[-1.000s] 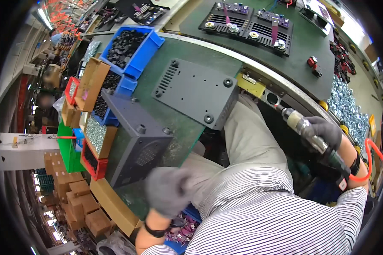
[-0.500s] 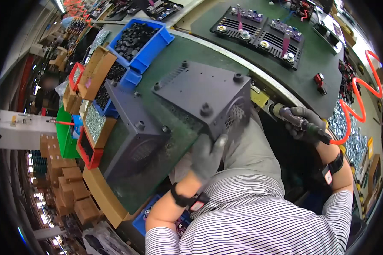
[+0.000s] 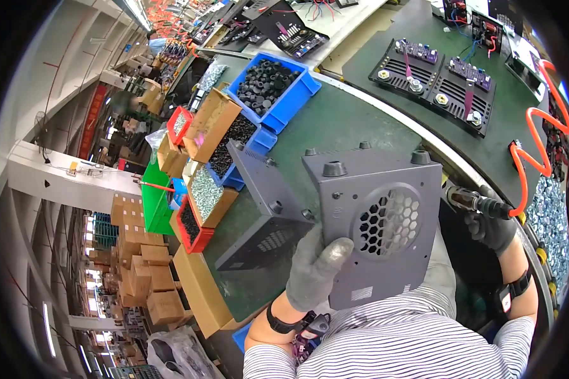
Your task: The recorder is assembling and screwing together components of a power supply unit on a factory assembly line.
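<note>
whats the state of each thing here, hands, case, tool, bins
left hand: gloved, gripping the grey metal case
grey metal case: tipped up on edge, vent facing camera
right hand: gloved, holding the power screwdriver
power screwdriver: off the case
blue bin: open, full of black parts

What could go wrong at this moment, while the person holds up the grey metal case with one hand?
1. The left hand holds the grey case only at its lower left edge, tilted up off the green bench; the grip may slip and the case may fall.
2. The right hand holds a screwdriver close to the case; its tip might scratch the panel.
3. The orange coiled hose could snag.
</note>
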A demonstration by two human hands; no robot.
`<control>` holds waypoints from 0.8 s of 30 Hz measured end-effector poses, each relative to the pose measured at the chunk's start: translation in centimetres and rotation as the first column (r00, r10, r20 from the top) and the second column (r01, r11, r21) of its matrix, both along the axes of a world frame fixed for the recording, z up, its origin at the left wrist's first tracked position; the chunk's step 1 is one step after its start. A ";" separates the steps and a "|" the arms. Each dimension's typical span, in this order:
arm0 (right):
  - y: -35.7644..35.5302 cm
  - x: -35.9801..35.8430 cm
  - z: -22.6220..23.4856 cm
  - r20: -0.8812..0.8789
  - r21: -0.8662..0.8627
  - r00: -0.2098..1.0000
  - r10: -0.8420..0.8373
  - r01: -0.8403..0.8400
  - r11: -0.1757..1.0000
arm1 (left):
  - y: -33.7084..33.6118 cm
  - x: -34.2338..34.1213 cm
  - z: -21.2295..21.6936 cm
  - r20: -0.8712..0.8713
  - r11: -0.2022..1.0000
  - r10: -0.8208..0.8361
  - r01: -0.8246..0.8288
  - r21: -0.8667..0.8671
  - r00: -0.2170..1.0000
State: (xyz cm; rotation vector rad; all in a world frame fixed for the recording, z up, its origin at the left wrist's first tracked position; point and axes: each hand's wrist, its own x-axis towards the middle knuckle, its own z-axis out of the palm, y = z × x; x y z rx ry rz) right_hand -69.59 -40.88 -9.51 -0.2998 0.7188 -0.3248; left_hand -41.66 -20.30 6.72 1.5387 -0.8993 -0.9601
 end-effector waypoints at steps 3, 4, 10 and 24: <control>0.3 0.7 0.4 -0.004 -0.006 1.000 -0.027 0.027 1.000 | 0.2 0.4 0.1 -0.011 1.000 0.004 -0.004 0.008 1.000; 0.5 0.8 0.6 0.012 -0.032 1.000 -0.007 0.007 0.999 | 0.2 0.4 0.2 -0.012 1.000 0.014 -0.014 0.009 1.000; 1.3 0.7 1.4 -0.143 -0.110 0.986 -0.088 0.073 0.991 | 0.0 0.2 0.5 -0.046 0.998 0.060 -0.061 -0.022 0.997; 5.2 -5.4 5.5 -0.094 -0.804 0.940 -0.327 0.122 0.582 | 0.4 0.2 1.2 -0.317 0.997 0.034 -0.056 -0.060 0.948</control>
